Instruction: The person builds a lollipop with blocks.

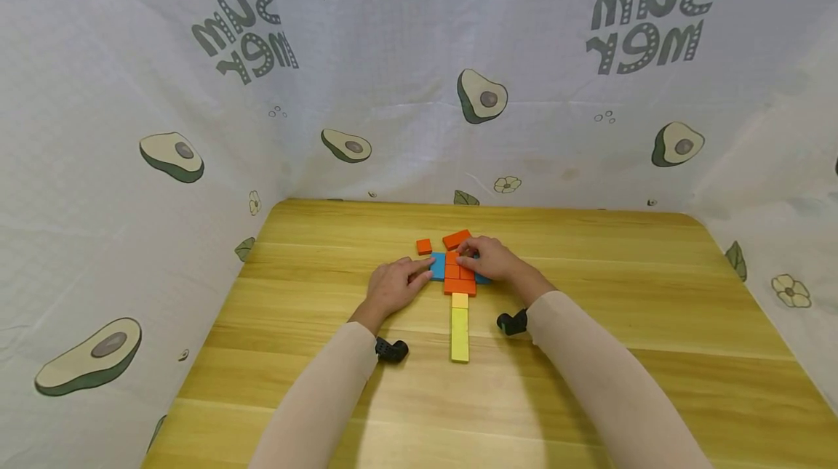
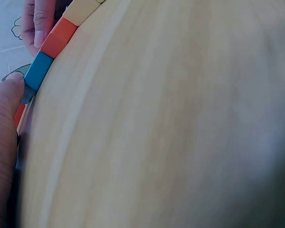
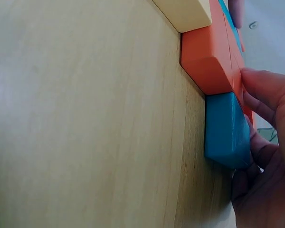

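On the wooden table, orange blocks (image 1: 460,287) lie pushed together between a left blue block (image 1: 438,267) and a right blue block (image 1: 483,279). My left hand (image 1: 393,286) rests its straight fingertips against the outer side of the left blue block; in the left wrist view its thumb touches that blue block (image 2: 38,71). My right hand (image 1: 492,259) reaches over the right side of the group, thumb and fingers pinching an orange block (image 1: 466,272) beside the right blue block. In the right wrist view, its fingers curl behind the blue block (image 3: 225,130), partly hiding the orange pieces.
A small pale orange block (image 1: 460,300) and a long yellow block (image 1: 460,335) run in line toward me. Behind the group lie a small orange square (image 1: 424,246) and an orange rectangle (image 1: 456,238). A printed curtain (image 1: 406,91) surrounds the table (image 1: 589,280).
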The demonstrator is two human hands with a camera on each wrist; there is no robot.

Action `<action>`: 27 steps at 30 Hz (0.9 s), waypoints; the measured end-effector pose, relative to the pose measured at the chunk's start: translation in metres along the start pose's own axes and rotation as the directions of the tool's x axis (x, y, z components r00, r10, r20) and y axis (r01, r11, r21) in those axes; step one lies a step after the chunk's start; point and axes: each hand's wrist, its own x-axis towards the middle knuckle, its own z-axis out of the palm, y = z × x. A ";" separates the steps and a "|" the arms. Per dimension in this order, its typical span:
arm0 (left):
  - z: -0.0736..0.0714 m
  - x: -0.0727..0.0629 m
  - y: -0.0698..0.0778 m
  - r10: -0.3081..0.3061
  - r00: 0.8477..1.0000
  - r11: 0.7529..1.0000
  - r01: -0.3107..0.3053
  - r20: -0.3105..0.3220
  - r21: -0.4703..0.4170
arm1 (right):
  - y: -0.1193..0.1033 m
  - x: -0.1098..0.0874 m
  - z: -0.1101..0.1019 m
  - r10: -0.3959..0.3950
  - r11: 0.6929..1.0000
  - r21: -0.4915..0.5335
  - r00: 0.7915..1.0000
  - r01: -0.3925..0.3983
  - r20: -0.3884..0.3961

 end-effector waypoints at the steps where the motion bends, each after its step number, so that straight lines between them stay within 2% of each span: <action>1: 0.000 0.000 0.000 -0.001 1.000 1.000 0.001 0.000 -0.003 | 0.000 0.000 0.000 -0.002 1.000 0.000 1.000 0.002 0.001; 11: 0.000 0.000 0.001 -0.014 1.000 1.000 0.014 0.011 -0.004 | 0.002 -0.004 0.001 0.005 0.998 0.057 1.000 -0.004 -0.021; 16: 0.002 0.000 0.001 -0.015 1.000 1.000 0.015 0.018 -0.009 | 0.011 -0.011 0.002 0.025 0.992 0.126 0.993 -0.011 -0.112; 22: 0.002 -0.001 0.002 0.000 1.000 1.000 0.000 0.000 -0.014 | 0.023 -0.028 -0.002 0.046 0.984 0.176 0.969 -0.003 -0.242; 27: 0.002 0.000 0.001 0.003 1.000 1.000 -0.003 -0.010 -0.011 | 0.035 -0.040 -0.004 0.047 0.989 0.151 0.962 -0.006 -0.269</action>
